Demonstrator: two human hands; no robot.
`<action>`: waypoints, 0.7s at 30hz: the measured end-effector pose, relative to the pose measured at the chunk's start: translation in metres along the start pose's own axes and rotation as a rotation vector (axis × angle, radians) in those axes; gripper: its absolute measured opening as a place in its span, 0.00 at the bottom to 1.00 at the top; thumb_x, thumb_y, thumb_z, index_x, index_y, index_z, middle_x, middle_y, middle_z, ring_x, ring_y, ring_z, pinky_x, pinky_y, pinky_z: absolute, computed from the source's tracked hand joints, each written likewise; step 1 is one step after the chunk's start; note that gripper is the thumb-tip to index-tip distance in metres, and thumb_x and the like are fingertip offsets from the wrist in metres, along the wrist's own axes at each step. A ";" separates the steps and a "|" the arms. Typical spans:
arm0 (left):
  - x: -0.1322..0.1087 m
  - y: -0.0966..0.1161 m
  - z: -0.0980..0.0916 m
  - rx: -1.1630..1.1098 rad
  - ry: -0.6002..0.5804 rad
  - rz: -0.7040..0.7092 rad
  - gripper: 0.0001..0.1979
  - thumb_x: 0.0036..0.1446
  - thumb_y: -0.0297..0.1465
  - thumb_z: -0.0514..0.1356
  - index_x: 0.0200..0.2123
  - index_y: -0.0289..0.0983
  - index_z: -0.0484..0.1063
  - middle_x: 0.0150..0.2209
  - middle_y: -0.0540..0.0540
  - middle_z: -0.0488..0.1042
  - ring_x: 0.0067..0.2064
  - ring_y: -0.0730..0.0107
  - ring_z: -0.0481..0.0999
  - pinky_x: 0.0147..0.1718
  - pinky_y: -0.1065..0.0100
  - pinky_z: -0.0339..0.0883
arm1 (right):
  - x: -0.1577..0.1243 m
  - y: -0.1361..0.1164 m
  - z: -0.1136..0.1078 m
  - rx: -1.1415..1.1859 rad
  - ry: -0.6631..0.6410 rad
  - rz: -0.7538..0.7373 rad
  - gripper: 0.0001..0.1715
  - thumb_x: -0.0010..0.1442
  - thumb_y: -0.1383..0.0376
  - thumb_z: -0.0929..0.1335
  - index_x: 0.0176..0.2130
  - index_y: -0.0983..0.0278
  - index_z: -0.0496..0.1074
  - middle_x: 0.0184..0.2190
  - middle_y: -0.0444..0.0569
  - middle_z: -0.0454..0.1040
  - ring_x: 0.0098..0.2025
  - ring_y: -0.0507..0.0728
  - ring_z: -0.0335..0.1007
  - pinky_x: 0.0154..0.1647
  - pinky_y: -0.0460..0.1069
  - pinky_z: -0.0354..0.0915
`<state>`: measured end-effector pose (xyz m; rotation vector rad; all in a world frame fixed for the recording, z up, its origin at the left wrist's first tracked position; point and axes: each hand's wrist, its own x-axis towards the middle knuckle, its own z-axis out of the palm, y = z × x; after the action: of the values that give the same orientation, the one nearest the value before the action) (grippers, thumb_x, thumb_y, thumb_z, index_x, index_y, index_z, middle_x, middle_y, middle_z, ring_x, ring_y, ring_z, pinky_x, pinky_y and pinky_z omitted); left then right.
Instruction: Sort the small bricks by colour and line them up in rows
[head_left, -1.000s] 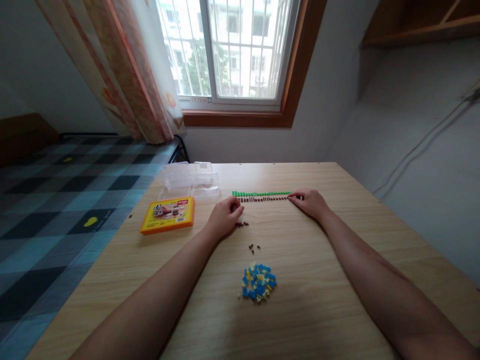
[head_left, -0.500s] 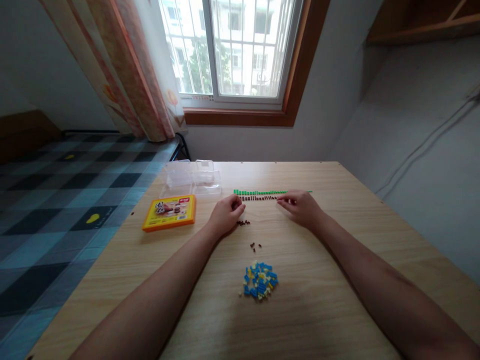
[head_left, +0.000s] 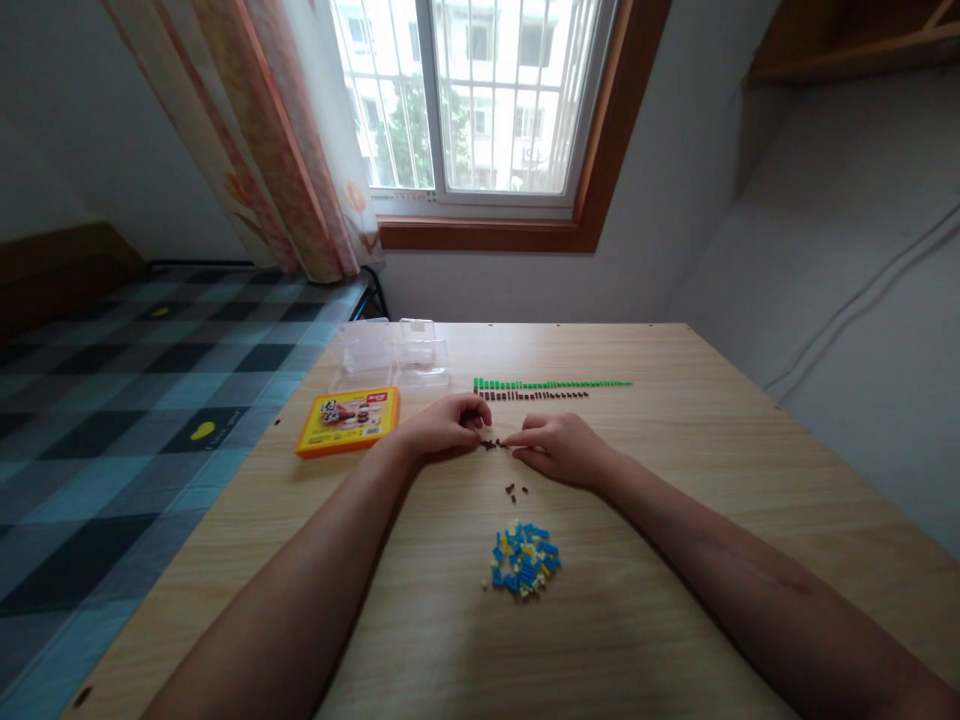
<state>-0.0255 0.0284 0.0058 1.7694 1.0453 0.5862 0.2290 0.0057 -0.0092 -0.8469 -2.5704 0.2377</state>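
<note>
At your table (head_left: 675, 480), both hands flank a brown heap (head_left: 490, 445) of tiny pcs.
Clock centred on heap, 12 = window (head_left: 501, 110) side: see-thru cases (head_left: 424, 378) approx. 10–11, yellow box (head_left: 349, 422) at 9. Your R hand (head_left: 561, 449) comes in from 3, index & thumb tips at the heap; can't tell if a pc is pinched. Your L hand (head_left: 451, 422), 9–10, has fingers curled; can't tell if it holds anything. Blue-yellow pile (head_left: 527, 562) at 5–6; green row (head_left: 553, 385) & shorter brown row (head_left: 532, 396) span approx. 12–2; stray brown pcs (head_left: 511, 489) at 5. Risks, by our read: a hasty pinch could flick such small pcs away; L knuckles, near the rows' 12 end, could nudge them crooked; a low R wrist might scatter strays.
</note>
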 end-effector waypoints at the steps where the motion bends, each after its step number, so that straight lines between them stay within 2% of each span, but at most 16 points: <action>1: -0.001 0.001 0.000 0.004 -0.009 -0.006 0.14 0.37 0.24 0.59 0.33 0.35 0.71 0.29 0.52 0.68 0.31 0.73 0.66 0.29 0.72 0.57 | 0.000 0.000 -0.001 0.000 0.003 -0.003 0.12 0.66 0.62 0.68 0.46 0.55 0.81 0.35 0.46 0.79 0.33 0.52 0.72 0.35 0.46 0.59; 6: -0.001 0.005 -0.001 0.052 -0.034 -0.021 0.16 0.36 0.24 0.59 0.34 0.35 0.73 0.30 0.51 0.68 0.32 0.72 0.65 0.29 0.71 0.57 | -0.002 0.007 -0.002 0.017 0.029 0.015 0.07 0.64 0.64 0.69 0.38 0.59 0.80 0.35 0.45 0.80 0.33 0.52 0.72 0.35 0.46 0.60; 14: 0.001 -0.002 -0.001 0.042 -0.005 -0.005 0.16 0.37 0.24 0.60 0.35 0.35 0.73 0.30 0.51 0.68 0.32 0.71 0.67 0.29 0.70 0.58 | -0.003 0.015 0.000 0.024 0.044 0.040 0.09 0.65 0.64 0.68 0.42 0.59 0.80 0.36 0.46 0.82 0.35 0.53 0.75 0.37 0.47 0.62; 21: 0.002 -0.001 0.000 -0.008 0.024 -0.020 0.15 0.41 0.25 0.60 0.37 0.36 0.72 0.28 0.52 0.69 0.30 0.72 0.67 0.28 0.70 0.58 | -0.003 0.013 0.000 0.007 0.028 0.038 0.09 0.63 0.65 0.69 0.40 0.57 0.81 0.33 0.44 0.80 0.32 0.52 0.73 0.35 0.46 0.61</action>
<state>-0.0247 0.0302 0.0050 1.7472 1.0744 0.6002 0.2383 0.0144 -0.0143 -0.8909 -2.5283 0.2441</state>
